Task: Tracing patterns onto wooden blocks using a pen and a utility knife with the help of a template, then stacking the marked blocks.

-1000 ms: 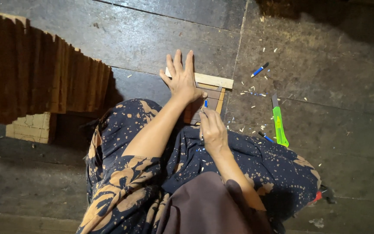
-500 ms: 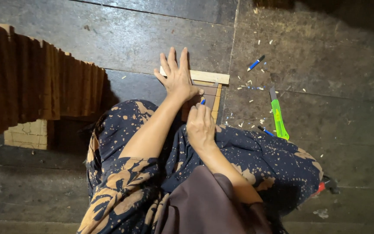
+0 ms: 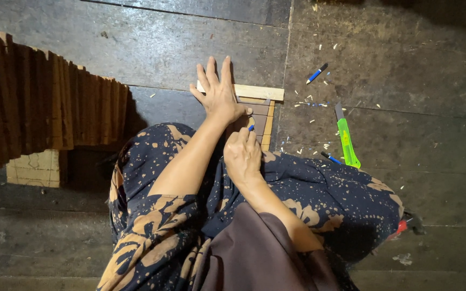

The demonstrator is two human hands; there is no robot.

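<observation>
My left hand (image 3: 219,94) lies flat with fingers spread on a small brown wooden piece (image 3: 259,114) on the floor, beside a pale wooden strip (image 3: 260,91) set along its far edge. My right hand (image 3: 242,152) is closed around a blue pencil (image 3: 251,127), its tip resting on the brown piece just below my left hand. A second pale strip (image 3: 267,134) runs along the piece's right side. My legs in dark patterned cloth hide the near part of the work.
A long fanned stack of brown wooden pieces (image 3: 39,102) fills the left, over a pale block (image 3: 33,168). To the right lie a green utility knife (image 3: 346,139), a blue pencil (image 3: 316,73), another blue pencil (image 3: 330,157) and scattered shavings on the dark plank floor.
My right hand with the pencil has slid left, closer under my left hand. My left hand stays pressed on the piece. The view has shifted slightly.
</observation>
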